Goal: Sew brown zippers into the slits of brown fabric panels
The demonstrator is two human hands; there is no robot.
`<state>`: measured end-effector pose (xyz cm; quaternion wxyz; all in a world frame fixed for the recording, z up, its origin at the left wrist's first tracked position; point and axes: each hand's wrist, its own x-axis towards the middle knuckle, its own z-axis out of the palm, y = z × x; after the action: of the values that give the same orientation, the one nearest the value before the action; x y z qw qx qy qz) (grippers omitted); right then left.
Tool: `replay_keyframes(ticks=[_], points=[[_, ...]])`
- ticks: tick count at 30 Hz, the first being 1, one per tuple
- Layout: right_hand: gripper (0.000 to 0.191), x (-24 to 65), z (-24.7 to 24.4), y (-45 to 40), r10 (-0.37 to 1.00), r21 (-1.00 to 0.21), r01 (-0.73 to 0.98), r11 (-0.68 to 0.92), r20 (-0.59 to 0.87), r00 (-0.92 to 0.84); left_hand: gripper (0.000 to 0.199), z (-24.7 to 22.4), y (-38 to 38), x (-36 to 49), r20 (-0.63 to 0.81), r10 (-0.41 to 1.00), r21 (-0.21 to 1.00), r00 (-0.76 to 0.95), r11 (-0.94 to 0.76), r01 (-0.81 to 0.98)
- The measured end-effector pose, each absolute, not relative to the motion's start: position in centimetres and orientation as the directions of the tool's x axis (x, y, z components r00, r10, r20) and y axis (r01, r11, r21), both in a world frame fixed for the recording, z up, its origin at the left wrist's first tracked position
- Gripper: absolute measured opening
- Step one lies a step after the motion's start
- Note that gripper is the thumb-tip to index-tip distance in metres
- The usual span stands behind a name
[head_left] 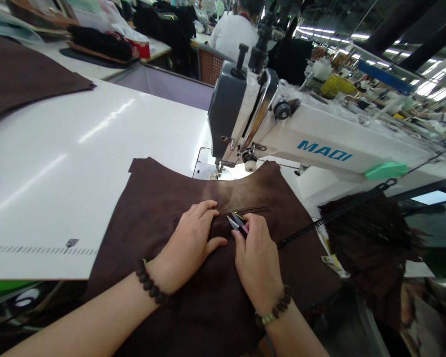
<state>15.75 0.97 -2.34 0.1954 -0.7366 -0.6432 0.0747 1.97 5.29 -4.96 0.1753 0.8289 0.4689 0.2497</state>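
Note:
A dark brown fabric panel [152, 198] with a curved top edge lies on the white sewing table. Across its upper middle runs a narrow stitched slit [260, 209]. My left hand [193, 238] rests flat on the panel, fingers stretched out at the slit's left end and thumb apart. In my right hand [258, 258] are small thread snips [238, 223], their blades parted and pointing up-left just below the slit. A black cord [330, 218] runs from the machine down to near my right hand.
Beyond the panel stands a white sewing machine [319, 144], its needle and presser foot [219, 168] close to the curved edge. Another brown piece [26, 79] lies at left. Dark cloth pieces [367, 238] hang at right. A person in white [234, 32] sits farther back.

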Motion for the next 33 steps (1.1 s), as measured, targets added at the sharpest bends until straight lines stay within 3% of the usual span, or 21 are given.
replay_keyframes(ticks=[3,7,9,14,18,21,33], points=[[0.011,15.6,-2.6,0.8,0.972,-0.306,0.949,-0.072,0.192,0.136,0.040,-4.7,5.3,1.9,0.263,0.864,0.522,0.430,-0.502,0.690],[0.010,15.7,-2.8,0.7,0.964,-0.291,0.957,-0.025,0.246,0.100,0.012,-3.6,5.8,2.1,0.251,0.847,0.535,0.469,-0.525,0.662],[0.010,15.7,-2.8,0.6,0.964,-0.272,0.962,-0.028,0.247,0.098,0.013,-3.0,6.2,2.3,0.241,0.828,0.504,0.507,-0.553,0.664],[0.008,15.6,-3.0,0.6,0.976,-0.207,0.977,-0.047,0.198,0.089,0.022,-2.1,7.0,3.2,0.184,0.765,0.321,0.617,-0.641,0.697],[0.008,15.6,-3.0,0.7,0.981,-0.205,0.977,-0.063,0.168,0.098,0.018,-1.5,7.0,3.9,0.142,0.713,0.115,0.687,-0.701,0.704],[0.009,15.6,-2.8,0.8,0.986,-0.191,0.978,-0.087,0.124,0.112,0.015,-1.4,7.1,4.3,0.149,0.674,0.038,0.723,-0.735,0.677],[0.009,15.6,-2.8,0.8,0.984,-0.085,0.994,-0.065,0.158,0.078,0.020,-3.2,7.8,3.7,0.276,0.683,0.143,0.677,-0.725,0.674]])
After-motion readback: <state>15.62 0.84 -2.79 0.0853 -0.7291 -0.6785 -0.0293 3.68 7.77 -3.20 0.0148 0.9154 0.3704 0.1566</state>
